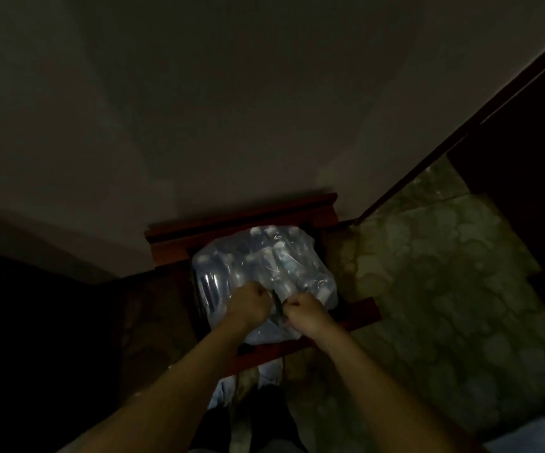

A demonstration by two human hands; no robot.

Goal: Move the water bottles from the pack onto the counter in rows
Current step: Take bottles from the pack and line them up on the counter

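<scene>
Presently: one pack [261, 273] of water bottles, sealed in clear plastic wrap, sitting on a dark red wooden chair [241, 217] against the wall. Left hand [248, 300] and right hand [302, 310], both fisted, pinch the wrap at the pack's near edge, close together. Lighting dim; patterned floor [444, 289] at right.

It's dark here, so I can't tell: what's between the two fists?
Head view: a dark gap in the plastic wrap, between left hand and right hand.

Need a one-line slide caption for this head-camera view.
In dim light, left hand and right hand grip the plastic wrap of the water bottle pack resting on a red wooden stand.
</scene>
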